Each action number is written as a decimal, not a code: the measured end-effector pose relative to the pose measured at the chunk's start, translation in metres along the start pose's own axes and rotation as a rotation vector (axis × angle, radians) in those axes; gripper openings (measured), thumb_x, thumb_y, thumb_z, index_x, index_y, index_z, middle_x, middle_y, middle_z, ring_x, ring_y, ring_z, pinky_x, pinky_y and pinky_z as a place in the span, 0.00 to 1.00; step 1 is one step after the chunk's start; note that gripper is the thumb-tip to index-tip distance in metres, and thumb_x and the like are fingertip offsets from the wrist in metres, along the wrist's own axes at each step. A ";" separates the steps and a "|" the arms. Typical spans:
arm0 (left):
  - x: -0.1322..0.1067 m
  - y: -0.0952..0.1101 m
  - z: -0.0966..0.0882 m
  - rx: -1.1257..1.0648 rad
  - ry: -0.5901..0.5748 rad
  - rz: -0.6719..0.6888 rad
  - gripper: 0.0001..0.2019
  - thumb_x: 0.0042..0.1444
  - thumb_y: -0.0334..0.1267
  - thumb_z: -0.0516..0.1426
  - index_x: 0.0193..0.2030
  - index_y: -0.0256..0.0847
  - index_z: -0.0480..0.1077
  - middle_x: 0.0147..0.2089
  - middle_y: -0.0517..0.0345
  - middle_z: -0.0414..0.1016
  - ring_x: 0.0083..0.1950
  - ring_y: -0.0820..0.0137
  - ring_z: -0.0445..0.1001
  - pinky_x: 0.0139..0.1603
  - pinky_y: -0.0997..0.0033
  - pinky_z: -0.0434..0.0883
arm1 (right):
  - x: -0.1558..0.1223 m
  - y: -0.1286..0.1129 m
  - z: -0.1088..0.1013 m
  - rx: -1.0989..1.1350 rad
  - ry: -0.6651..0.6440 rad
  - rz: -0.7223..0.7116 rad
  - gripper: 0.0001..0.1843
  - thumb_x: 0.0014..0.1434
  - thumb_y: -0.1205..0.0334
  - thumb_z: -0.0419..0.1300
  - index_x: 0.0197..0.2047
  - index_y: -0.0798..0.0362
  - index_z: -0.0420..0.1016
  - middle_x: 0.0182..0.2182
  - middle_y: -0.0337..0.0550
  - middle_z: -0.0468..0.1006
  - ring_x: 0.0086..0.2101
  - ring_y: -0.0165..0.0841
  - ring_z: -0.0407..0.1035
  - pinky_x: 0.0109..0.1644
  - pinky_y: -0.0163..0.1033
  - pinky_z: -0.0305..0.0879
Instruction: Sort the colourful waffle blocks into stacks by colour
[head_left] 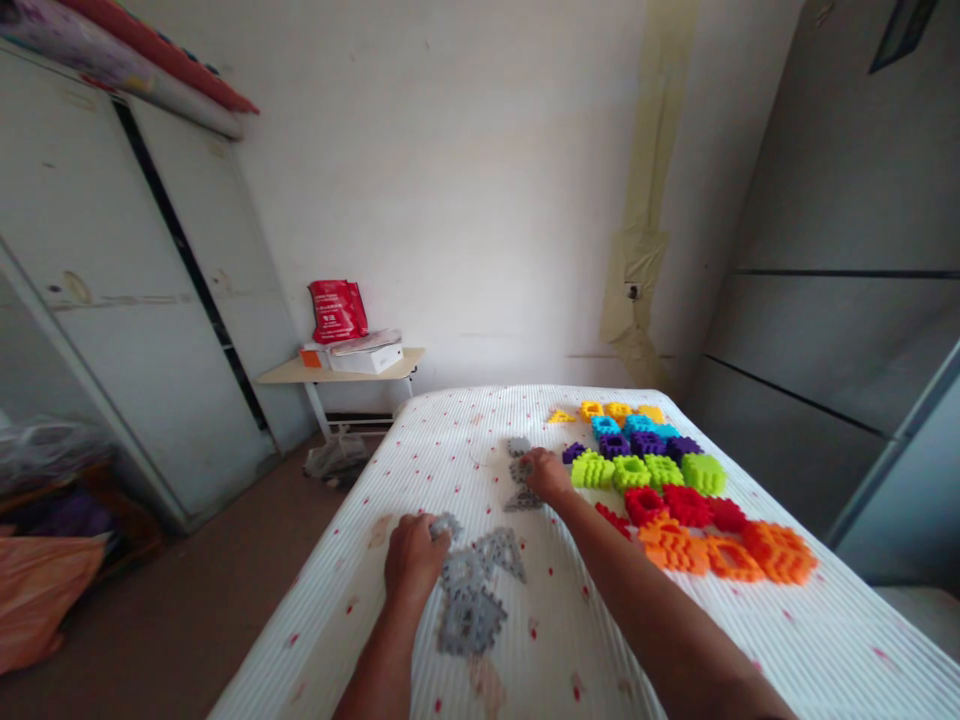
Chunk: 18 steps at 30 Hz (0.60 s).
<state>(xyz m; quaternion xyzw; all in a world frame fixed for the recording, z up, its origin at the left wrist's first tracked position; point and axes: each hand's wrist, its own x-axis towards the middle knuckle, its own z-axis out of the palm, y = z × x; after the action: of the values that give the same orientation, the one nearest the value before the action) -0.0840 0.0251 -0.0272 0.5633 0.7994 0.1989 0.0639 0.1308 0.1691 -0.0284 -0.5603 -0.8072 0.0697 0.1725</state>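
Observation:
On a white striped bedcover (675, 640) lie grey toothed puzzle pieces. My left hand (412, 560) is closed on one grey piece (444, 524) at the near end of a grey cluster (472, 600). Further out, my right hand (546, 474) rests with curled fingers on other grey pieces (519, 484). To its right sit rows of coloured pieces: yellow (607, 411), blue (630, 426), purple (637, 446), lime green (645, 472), red (682, 508) and orange (727, 552).
A small side table (285, 376) at the bed's far left end bears a white box (367, 356) and a red bag (337, 310). Grey wardrobe doors (112, 300) stand on the left, orange bags (37, 590) on the floor, and a grey cabinet (847, 300) on the right.

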 end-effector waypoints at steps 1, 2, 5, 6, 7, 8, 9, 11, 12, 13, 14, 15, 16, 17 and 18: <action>0.000 0.000 0.000 -0.003 0.000 -0.006 0.15 0.50 0.41 0.52 0.40 0.38 0.75 0.41 0.46 0.75 0.44 0.63 0.72 0.46 0.70 0.63 | 0.001 0.000 0.000 -0.004 -0.005 -0.003 0.22 0.49 0.76 0.54 0.47 0.52 0.74 0.48 0.47 0.73 0.48 0.37 0.66 0.49 0.36 0.60; 0.000 0.000 0.000 -0.008 0.002 -0.012 0.15 0.50 0.41 0.53 0.40 0.38 0.75 0.41 0.46 0.75 0.45 0.63 0.72 0.46 0.71 0.63 | 0.001 0.000 0.001 -0.009 -0.009 -0.004 0.22 0.49 0.76 0.54 0.46 0.51 0.75 0.48 0.47 0.73 0.47 0.37 0.66 0.49 0.36 0.60; -0.001 0.001 0.000 -0.032 0.009 -0.037 0.15 0.49 0.40 0.54 0.42 0.37 0.73 0.43 0.46 0.75 0.46 0.62 0.72 0.46 0.70 0.63 | 0.003 -0.001 0.002 -0.022 -0.019 -0.002 0.20 0.51 0.76 0.54 0.45 0.51 0.76 0.47 0.47 0.74 0.47 0.37 0.66 0.49 0.36 0.60; -0.001 0.000 0.000 -0.044 0.012 -0.045 0.15 0.49 0.39 0.54 0.42 0.37 0.72 0.43 0.46 0.75 0.46 0.62 0.71 0.46 0.70 0.63 | 0.003 -0.002 0.002 -0.026 -0.021 0.000 0.20 0.51 0.76 0.55 0.45 0.50 0.76 0.47 0.47 0.74 0.47 0.37 0.66 0.50 0.37 0.59; -0.001 0.000 0.000 -0.060 0.014 -0.051 0.15 0.48 0.39 0.55 0.43 0.37 0.72 0.44 0.46 0.75 0.46 0.63 0.71 0.45 0.71 0.63 | 0.003 -0.002 0.002 -0.029 -0.022 0.002 0.19 0.51 0.75 0.55 0.44 0.50 0.76 0.46 0.47 0.74 0.47 0.37 0.67 0.50 0.37 0.59; -0.001 0.000 0.001 -0.078 0.016 -0.056 0.15 0.48 0.38 0.55 0.43 0.38 0.71 0.44 0.47 0.75 0.46 0.64 0.71 0.45 0.71 0.63 | 0.002 -0.002 0.002 -0.031 -0.022 0.004 0.19 0.51 0.75 0.55 0.44 0.51 0.76 0.46 0.47 0.74 0.46 0.37 0.67 0.50 0.37 0.59; -0.001 -0.001 0.002 -0.098 0.018 -0.061 0.14 0.49 0.37 0.55 0.43 0.38 0.70 0.44 0.48 0.75 0.46 0.65 0.72 0.45 0.72 0.63 | 0.002 -0.003 0.001 -0.032 -0.021 0.006 0.19 0.51 0.75 0.55 0.44 0.51 0.76 0.46 0.48 0.74 0.46 0.37 0.67 0.50 0.37 0.59; 0.000 -0.003 0.003 -0.144 0.024 -0.070 0.12 0.49 0.35 0.55 0.42 0.40 0.70 0.44 0.51 0.76 0.45 0.67 0.72 0.43 0.74 0.64 | 0.000 -0.005 -0.002 -0.032 -0.012 0.002 0.18 0.51 0.76 0.55 0.43 0.52 0.76 0.45 0.48 0.74 0.45 0.37 0.67 0.49 0.37 0.60; 0.000 -0.004 0.004 -0.170 0.029 -0.075 0.11 0.48 0.34 0.55 0.41 0.40 0.70 0.43 0.52 0.76 0.44 0.67 0.72 0.43 0.74 0.64 | -0.002 -0.007 -0.005 -0.031 -0.003 -0.005 0.18 0.51 0.76 0.55 0.43 0.52 0.76 0.45 0.48 0.74 0.45 0.37 0.67 0.49 0.38 0.60; 0.001 -0.005 0.005 -0.198 0.034 -0.078 0.10 0.48 0.33 0.55 0.40 0.41 0.69 0.42 0.53 0.76 0.43 0.68 0.73 0.42 0.74 0.64 | -0.005 -0.008 -0.008 -0.029 0.010 -0.016 0.18 0.51 0.75 0.55 0.43 0.52 0.76 0.45 0.48 0.74 0.46 0.37 0.66 0.49 0.38 0.59; 0.001 -0.006 0.005 -0.228 0.042 -0.080 0.10 0.48 0.32 0.55 0.39 0.41 0.69 0.40 0.55 0.77 0.42 0.68 0.73 0.41 0.74 0.64 | -0.009 -0.011 -0.011 -0.026 0.026 -0.030 0.18 0.51 0.75 0.55 0.44 0.52 0.76 0.46 0.48 0.73 0.47 0.38 0.65 0.50 0.39 0.59; 0.002 -0.006 0.006 -0.261 0.052 -0.081 0.09 0.47 0.32 0.55 0.38 0.42 0.69 0.39 0.56 0.77 0.41 0.69 0.73 0.41 0.74 0.65 | -0.014 -0.013 -0.014 -0.023 0.043 -0.044 0.18 0.52 0.74 0.55 0.44 0.52 0.75 0.48 0.48 0.72 0.48 0.38 0.64 0.51 0.39 0.58; 0.002 -0.007 0.007 -0.297 0.063 -0.081 0.09 0.47 0.31 0.54 0.37 0.42 0.69 0.38 0.57 0.77 0.40 0.69 0.73 0.41 0.74 0.65 | -0.020 -0.016 -0.017 -0.019 0.065 -0.064 0.17 0.53 0.73 0.55 0.45 0.51 0.74 0.49 0.48 0.71 0.49 0.38 0.63 0.52 0.40 0.57; 0.002 -0.007 0.007 -0.333 0.076 -0.081 0.08 0.46 0.31 0.54 0.36 0.42 0.69 0.36 0.57 0.76 0.39 0.69 0.73 0.41 0.74 0.65 | -0.027 -0.019 -0.019 -0.012 0.095 -0.093 0.17 0.54 0.72 0.55 0.46 0.51 0.74 0.50 0.47 0.70 0.50 0.38 0.62 0.53 0.40 0.56; 0.002 -0.007 0.008 -0.371 0.088 -0.081 0.08 0.46 0.30 0.54 0.34 0.42 0.68 0.35 0.58 0.76 0.38 0.69 0.73 0.40 0.74 0.65 | -0.034 -0.023 -0.020 0.000 0.128 -0.134 0.16 0.55 0.71 0.55 0.45 0.51 0.73 0.51 0.47 0.70 0.50 0.38 0.61 0.53 0.41 0.56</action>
<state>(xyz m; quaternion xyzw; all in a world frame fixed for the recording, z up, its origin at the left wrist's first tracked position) -0.0882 0.0274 -0.0366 0.4999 0.7731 0.3646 0.1398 0.1286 0.1274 -0.0100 -0.5086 -0.8301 0.0219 0.2278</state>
